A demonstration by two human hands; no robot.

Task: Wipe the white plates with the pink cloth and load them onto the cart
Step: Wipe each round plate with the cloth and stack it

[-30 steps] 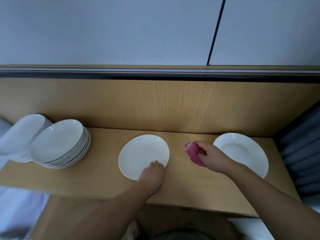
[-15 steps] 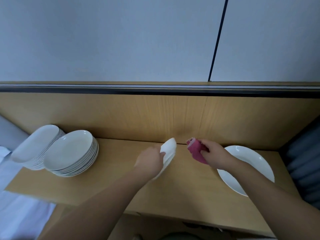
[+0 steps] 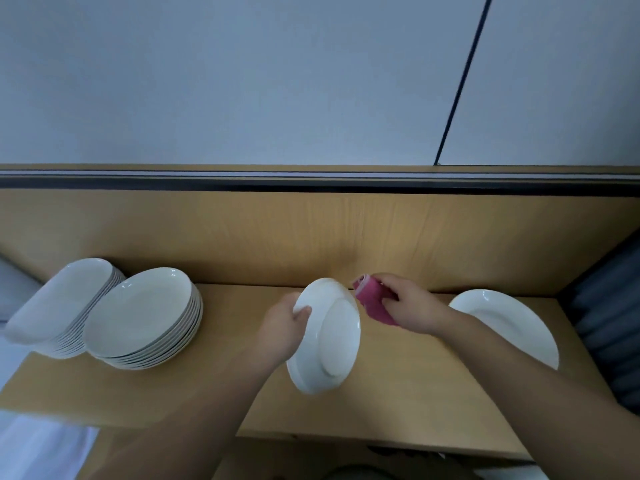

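Note:
My left hand (image 3: pixel 284 323) grips a white plate (image 3: pixel 329 337) by its left rim and holds it lifted above the wooden shelf (image 3: pixel 408 393), turned so its underside faces me. Just right of the plate's upper edge, my right hand (image 3: pixel 412 308) holds a bunched pink cloth (image 3: pixel 372 299). The cloth sits close to the plate's rim; I cannot tell if they touch. Another white plate (image 3: pixel 502 323) lies flat on the shelf at the right, partly behind my right forearm.
Two stacks of several white plates stand on the shelf's left end, one (image 3: pixel 145 317) beside the other (image 3: pixel 59 306). A wooden back panel (image 3: pixel 311 237) rises behind the shelf. Dark grey fabric (image 3: pixel 613 323) borders the right side.
My left hand lifted the plate off the shelf and turned it over, from lying flat, through edge-on, to underside facing me. My right hand with the cloth stayed beside it.

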